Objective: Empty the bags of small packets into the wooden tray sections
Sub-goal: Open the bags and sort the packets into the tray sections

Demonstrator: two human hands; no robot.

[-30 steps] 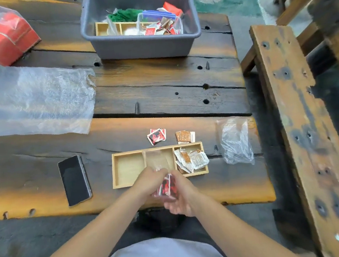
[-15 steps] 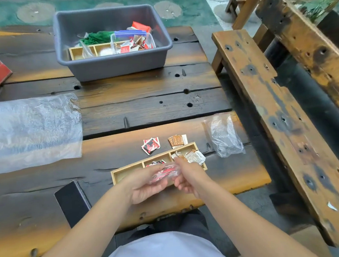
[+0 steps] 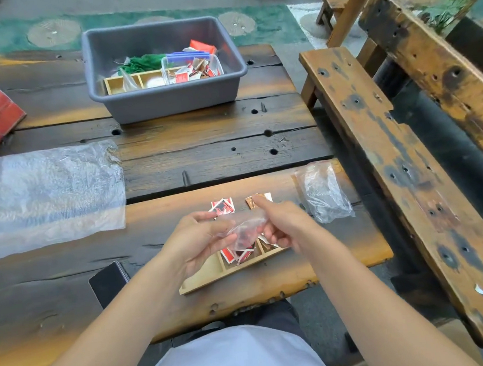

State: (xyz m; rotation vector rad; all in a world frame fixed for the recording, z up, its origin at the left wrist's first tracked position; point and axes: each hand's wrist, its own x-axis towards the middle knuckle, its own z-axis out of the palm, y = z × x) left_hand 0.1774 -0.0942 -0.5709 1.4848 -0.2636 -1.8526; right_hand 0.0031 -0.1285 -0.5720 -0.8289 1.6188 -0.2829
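Compared with half a second ago, the view has swung slightly and the hands have lifted: the small clear bag, then low against the wooden tray, is now held up above its middle section, and more red-and-white packets lie in that section than before. The rough plank table, dark and orange-streaked with bolt holes, carries everything; a weathered bench runs along its right. A wide sheet of crinkled bubble wrap lies flat on the left, and a smooth grey plastic tub of mixed packets sits at the far side. A crumpled empty clear bag rests near the right edge. The left hand and right hand are close together, both pinching the thin, limp bag between fingers and thumb. Two small loose packets, one red and one brown, lie just beyond the tray. A flat black phone lies to its left.
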